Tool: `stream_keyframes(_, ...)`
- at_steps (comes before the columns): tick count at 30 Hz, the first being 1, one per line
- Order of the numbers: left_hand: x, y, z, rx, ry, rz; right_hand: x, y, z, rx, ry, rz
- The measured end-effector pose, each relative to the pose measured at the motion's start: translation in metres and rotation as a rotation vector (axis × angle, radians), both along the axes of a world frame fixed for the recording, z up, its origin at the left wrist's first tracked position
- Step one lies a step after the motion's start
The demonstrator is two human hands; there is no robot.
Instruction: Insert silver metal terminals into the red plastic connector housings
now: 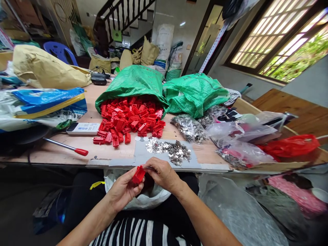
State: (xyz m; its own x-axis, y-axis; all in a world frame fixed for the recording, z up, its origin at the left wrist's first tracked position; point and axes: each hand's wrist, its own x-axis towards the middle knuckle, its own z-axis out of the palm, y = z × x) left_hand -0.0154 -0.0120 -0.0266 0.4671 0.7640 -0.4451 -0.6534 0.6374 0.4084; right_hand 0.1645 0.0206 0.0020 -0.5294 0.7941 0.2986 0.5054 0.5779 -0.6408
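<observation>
Two bare hands are kept pretty busy here, just past the near edge of the table (205, 149). A small red plastic piece (138, 174) is gripped in the left hand (125, 188), pinched between thumb and fingers, with its open hollow side turned up. The right hand (162, 174) is brought right up against it, fingertips drawn together at the piece's upper edge; whether a tiny metal bit is pinched there too can't really be told, it's too small. Below both hands, a whitish bag (156, 201) is held open over the lap.

Up on the table, a big heap of red parts (128, 119) is spilled from the mouth of a green sack (135, 80), and a second green sack (194, 92) is slumped right beside it. Loads of shiny metal pieces (178, 153) are spread on a gray sheet (142, 158) near the table's edge. More metal is packed in a clear bag (189, 128) just to the right. Over on the left, a lever with a red grip (81, 151) is angled out near a white device (84, 128).
</observation>
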Motion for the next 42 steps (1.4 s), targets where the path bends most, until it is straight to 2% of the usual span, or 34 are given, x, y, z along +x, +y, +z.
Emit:
stream_keyframes(9,0.002,-0.003,0.0,-0.029,0.04,0.004,0.001,-0.002,-0.001,0.005,-0.079,0.031)
stream_keyframes(16,0.002,-0.002,0.003,-0.032,0.03,-0.011,0.002,-0.003,0.0,-0.011,0.056,0.055)
stream_keyframes(23,-0.001,-0.001,0.003,0.054,0.029,-0.072,0.006,-0.007,0.002,-0.15,0.192,-0.085)
stream_keyframes(29,0.006,-0.003,0.007,0.234,0.238,-0.103,0.004,-0.012,0.001,-0.222,0.224,-0.147)
stream_keyframes(34,0.01,-0.002,0.003,0.366,0.458,-0.058,0.002,-0.014,-0.002,-0.179,0.227,-0.146)
stream_keyframes(42,0.01,-0.001,0.004,0.45,0.596,-0.044,0.001,-0.015,-0.014,0.03,0.231,-0.108)
